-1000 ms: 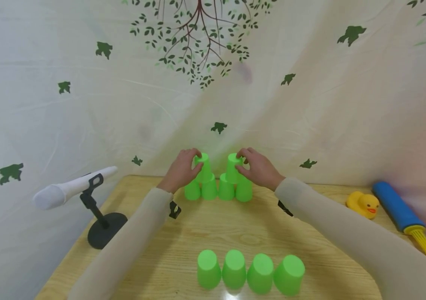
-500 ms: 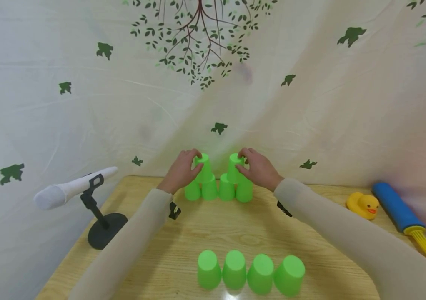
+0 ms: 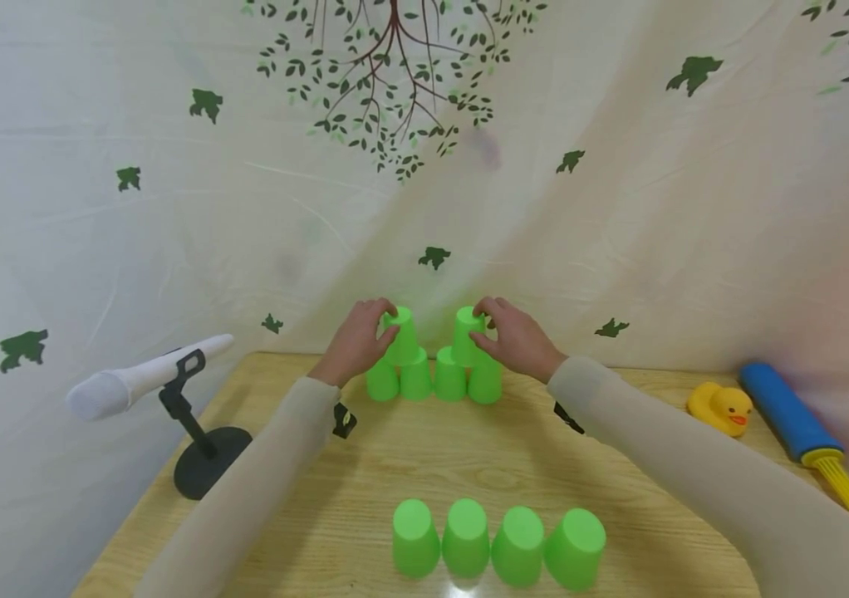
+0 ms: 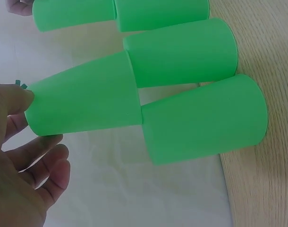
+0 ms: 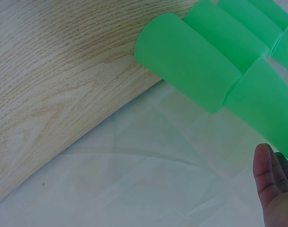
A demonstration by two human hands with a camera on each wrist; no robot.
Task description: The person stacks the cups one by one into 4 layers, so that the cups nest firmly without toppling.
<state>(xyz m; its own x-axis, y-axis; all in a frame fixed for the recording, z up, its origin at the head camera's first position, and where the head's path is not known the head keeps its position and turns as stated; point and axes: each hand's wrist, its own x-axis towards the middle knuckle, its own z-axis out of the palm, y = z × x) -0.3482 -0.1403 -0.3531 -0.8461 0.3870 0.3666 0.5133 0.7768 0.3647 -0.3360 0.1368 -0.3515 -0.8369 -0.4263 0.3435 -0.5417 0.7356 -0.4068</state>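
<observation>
Near the back of the table stand two small groups of upside-down green cups, each with one cup on a pair. My left hand pinches the left upper cup near its top end. In the left wrist view, that upper cup sits across two lower cups, with the left thumb against its narrow end. My right hand pinches the right upper cup between thumb and fingers. Lower cups stand side by side beneath. The right wrist view cuts off part of the right hand beside the upper cup.
Several more upside-down green cups stand in a row near the front of the wooden table. A microphone on a black stand is at the left. A rubber duck and a blue pump lie at the right.
Both upper cups have shifted slightly outward, the left one to the left and the right one to the right, with the hands still on them. The front row stays put.
</observation>
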